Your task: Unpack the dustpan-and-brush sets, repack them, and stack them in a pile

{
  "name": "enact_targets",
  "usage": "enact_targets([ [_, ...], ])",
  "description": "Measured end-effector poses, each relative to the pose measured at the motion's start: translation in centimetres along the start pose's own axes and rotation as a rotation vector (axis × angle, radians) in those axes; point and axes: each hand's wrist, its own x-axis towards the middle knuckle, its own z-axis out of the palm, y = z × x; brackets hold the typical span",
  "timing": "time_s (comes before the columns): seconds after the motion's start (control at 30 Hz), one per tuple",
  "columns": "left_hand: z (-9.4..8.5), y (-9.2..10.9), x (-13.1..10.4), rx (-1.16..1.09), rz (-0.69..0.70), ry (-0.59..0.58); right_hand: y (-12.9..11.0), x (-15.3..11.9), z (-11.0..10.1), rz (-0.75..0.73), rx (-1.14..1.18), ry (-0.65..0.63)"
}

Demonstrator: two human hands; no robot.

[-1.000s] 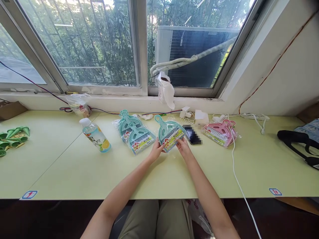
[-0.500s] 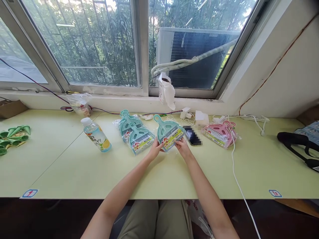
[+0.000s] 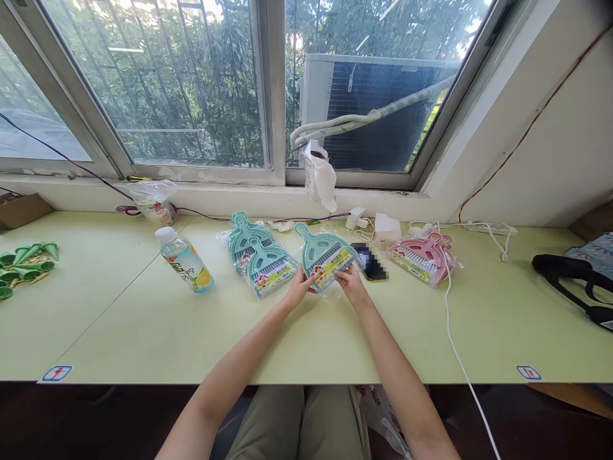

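Between my two hands is a green dustpan-and-brush set (image 3: 325, 252) in a clear plastic bag with a yellow label, its handle pointing away from me. My left hand (image 3: 300, 287) grips the lower left corner, and my right hand (image 3: 351, 282) pinches the lower right corner. Just left of it, more bagged green sets (image 3: 271, 263) lie overlapping on the table. Bagged pink sets (image 3: 424, 255) rest farther right, with a white cable across them.
A drink bottle (image 3: 185, 260) stands on the yellow-green table (image 3: 201, 338) at left, and green cone-shaped pieces (image 3: 29, 265) lie beyond it. A dark phone (image 3: 372, 262), partly blurred, lies right of my hands. A white cable (image 3: 460, 354) hangs over the front edge. Black straps (image 3: 569, 281) lie far right.
Almost nothing differs. Both hands keep the same hold on the green set, which has shifted very slightly.
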Motion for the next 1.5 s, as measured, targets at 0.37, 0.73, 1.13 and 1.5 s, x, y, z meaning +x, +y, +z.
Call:
enact_targets([
  [0.37, 0.8, 1.0, -0.9, -0.049, -0.078, -0.108, -0.4, -0.5, 0.5, -0.057, 0.003, 0.034],
  [0.73, 0.6, 0.2, -0.5, -0.003, -0.062, -0.061, -0.4, -0.5, 0.3, -0.048, 0.012, 0.017],
  [1.13, 0.6, -0.4, -0.2, -0.014, -0.038, -0.021, 0.1, -0.3, 0.2, -0.021, 0.005, 0.019],
  [1.5, 0.5, -0.4, -0.1, -0.002, -0.025, -0.014, 0.0, -0.3, 0.4, 0.012, 0.053, 0.033],
])
